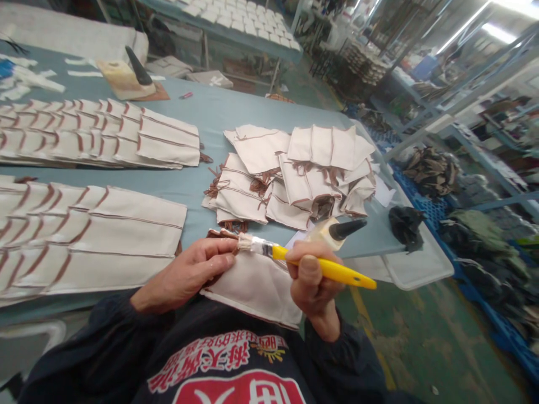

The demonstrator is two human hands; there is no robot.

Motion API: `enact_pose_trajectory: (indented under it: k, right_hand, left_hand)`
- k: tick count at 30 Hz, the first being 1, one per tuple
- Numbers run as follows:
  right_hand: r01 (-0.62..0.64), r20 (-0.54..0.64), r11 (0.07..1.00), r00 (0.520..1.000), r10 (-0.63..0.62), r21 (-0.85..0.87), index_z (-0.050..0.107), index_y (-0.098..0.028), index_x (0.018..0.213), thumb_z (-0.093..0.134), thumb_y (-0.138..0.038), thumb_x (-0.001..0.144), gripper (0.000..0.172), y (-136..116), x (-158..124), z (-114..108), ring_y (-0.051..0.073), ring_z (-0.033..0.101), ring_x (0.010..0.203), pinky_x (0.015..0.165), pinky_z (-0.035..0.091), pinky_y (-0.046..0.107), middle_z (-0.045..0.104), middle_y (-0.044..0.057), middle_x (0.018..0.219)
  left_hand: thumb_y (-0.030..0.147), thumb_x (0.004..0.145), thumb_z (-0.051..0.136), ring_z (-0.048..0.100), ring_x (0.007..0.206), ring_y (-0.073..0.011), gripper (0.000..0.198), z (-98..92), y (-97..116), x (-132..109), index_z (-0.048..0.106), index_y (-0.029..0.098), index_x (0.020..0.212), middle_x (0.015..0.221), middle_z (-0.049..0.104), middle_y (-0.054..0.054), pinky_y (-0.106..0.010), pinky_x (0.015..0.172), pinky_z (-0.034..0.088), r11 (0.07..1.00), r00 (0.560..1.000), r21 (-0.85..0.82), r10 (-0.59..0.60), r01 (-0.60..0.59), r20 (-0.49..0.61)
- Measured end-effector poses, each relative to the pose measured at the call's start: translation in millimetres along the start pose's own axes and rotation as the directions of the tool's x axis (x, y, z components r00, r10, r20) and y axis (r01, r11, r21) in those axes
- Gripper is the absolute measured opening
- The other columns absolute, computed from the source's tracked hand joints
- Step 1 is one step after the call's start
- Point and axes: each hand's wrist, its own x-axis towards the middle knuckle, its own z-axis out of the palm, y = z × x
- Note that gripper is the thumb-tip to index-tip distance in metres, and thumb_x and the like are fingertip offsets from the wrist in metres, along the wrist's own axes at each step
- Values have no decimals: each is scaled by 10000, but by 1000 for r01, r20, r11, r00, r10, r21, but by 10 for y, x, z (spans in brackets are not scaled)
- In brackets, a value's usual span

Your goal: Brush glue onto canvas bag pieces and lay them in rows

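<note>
**Brush on the cloth piece at the near table edge**

Head view: My right hand point(314, 280) is clenched around the yellow handle of the brush point(324, 268). The brush lies almost level, with its long axis running from left to right. The bristles point to my left and the handle end points to my right, slightly toward me, out past the table edge over the floor.

My left hand point(189, 275) rests on the cloth piece point(256, 289) with the fingers bent. It presses down and grasps nothing that I can see. Its fingertips are just beside the bristles. The cloth piece lies at the near edge of the table point(219, 112), directly in front of my body.

To my left, rows of cloth pieces point(105, 230) come up to the near edge. Ahead is a loose pile of pieces point(295, 174). A bare blue strip stays open between the rows and the pile. A bottle with a black tip point(337, 230) stands just behind the brush, and a white tray point(421, 269) sticks out over the right edge.
</note>
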Motion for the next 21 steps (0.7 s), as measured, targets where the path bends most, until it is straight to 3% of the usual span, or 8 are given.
enact_pose_trajectory:
  k: [4, 7, 11, 14, 18, 21]
  right_hand:
    - [62, -68, 983, 996, -52, 171, 645, -245, 835, 498, -402, 1079, 325, 9, 10, 17, 92, 364, 392, 417, 324, 242, 465, -76, 557]
    - [75, -7, 974, 997, -75, 214, 663, -248, 857, 534, -374, 1067, 277, 5, -17, 37, 91, 358, 399, 434, 324, 234, 447, -86, 550]
    - [86, -47, 984, 996, -79, 153, 645, -240, 895, 489, -361, 1088, 276, 41, -5, 110, 76, 401, 399, 435, 354, 222, 529, -78, 608]
    - [127, -99, 989, 988, -120, 73, 650, -239, 971, 468, -359, 1099, 253, 65, 6, 115, 95, 535, 482, 518, 466, 235, 587, -60, 664]
    - [173, 11, 964, 985, -174, -201, 664, -228, 1110, 501, -291, 1091, 176, 88, -56, 137, 148, 721, 729, 693, 582, 271, 733, 13, 853]
    - [222, 90, 941, 975, -205, -257, 663, -210, 1116, 481, -263, 1100, 191, 126, -113, 236, 155, 763, 800, 708, 593, 247, 778, 46, 927]
  left_hand:
    - [452, 903, 695, 533, 586, -143, 321, -9, -12, 2, 771, 147, 965, 704, 644, -16, -216, 494, 415, 1000, 1000, 0, -21, 21, -8]
    - [461, 889, 715, 525, 591, -141, 350, -5, -15, 3, 779, 139, 1011, 723, 656, -22, -218, 498, 411, 1000, 1000, -6, -23, 23, 17]
    - [474, 865, 739, 480, 590, -134, 344, -8, -6, 2, 765, 149, 971, 716, 627, -12, -224, 502, 379, 1000, 999, -6, -27, 28, 17]
    - [484, 865, 740, 417, 606, -114, 338, -24, -5, -3, 707, 151, 909, 718, 559, 12, -213, 514, 325, 999, 999, 2, -34, 34, 17]
    - [510, 883, 732, 328, 599, -91, 371, -18, -2, 4, 641, 150, 902, 697, 443, 49, -200, 504, 239, 999, 998, -19, -30, 31, 46]
    - [530, 882, 745, 321, 597, -88, 401, 11, 24, 21, 662, 139, 922, 699, 440, 53, -197, 501, 239, 998, 997, -52, -16, 20, 69]
